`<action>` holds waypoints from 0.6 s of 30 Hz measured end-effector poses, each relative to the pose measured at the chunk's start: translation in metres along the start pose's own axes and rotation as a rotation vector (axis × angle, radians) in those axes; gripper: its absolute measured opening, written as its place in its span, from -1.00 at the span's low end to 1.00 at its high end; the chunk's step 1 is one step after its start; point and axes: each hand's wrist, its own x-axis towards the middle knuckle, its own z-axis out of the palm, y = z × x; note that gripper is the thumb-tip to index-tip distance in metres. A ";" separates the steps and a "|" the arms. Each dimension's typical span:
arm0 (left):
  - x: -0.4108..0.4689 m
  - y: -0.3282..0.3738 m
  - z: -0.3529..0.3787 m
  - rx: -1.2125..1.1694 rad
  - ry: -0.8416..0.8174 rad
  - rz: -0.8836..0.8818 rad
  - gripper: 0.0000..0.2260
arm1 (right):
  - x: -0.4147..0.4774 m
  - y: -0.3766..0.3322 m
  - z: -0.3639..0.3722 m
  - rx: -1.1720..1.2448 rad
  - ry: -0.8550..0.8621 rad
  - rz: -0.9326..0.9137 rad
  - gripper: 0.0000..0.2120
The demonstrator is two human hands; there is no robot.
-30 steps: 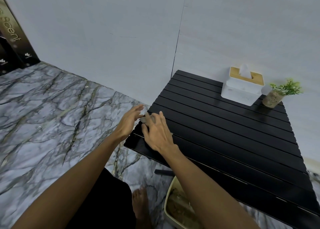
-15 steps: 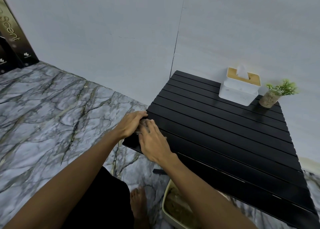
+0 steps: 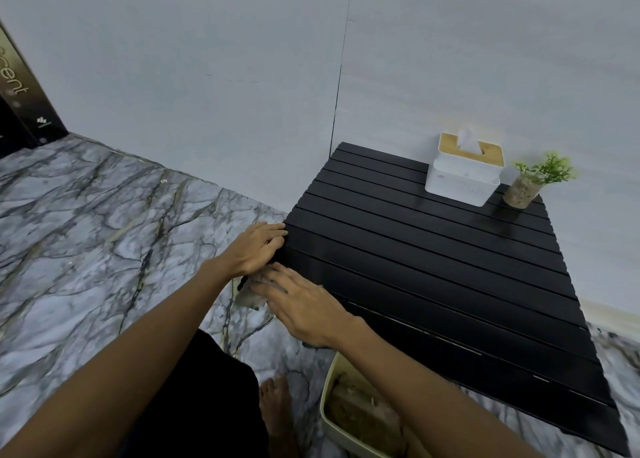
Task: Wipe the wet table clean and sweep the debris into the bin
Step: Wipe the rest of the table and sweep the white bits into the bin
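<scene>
At the far left edge of the frame, a dark panel (image 3: 21, 88) bears gold sideways lettering reading "cent", its start cut off, and a small white logo beneath is illegible.

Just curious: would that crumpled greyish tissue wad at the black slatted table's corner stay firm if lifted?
Probably floppy: the crumpled greyish tissue wad droops off the black slatted table. Likely light, as flat fingers of the right hand pin it. Perhaps soggy and fragile, given its dingy look.

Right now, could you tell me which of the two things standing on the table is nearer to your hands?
The white tissue box with the wooden lid; the potted plant stands beyond it, at the far right corner.
</scene>
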 end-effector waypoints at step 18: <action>-0.025 0.042 0.050 0.239 0.249 0.117 -0.40 | -0.213 0.031 -0.045 -0.223 0.106 0.431 -0.56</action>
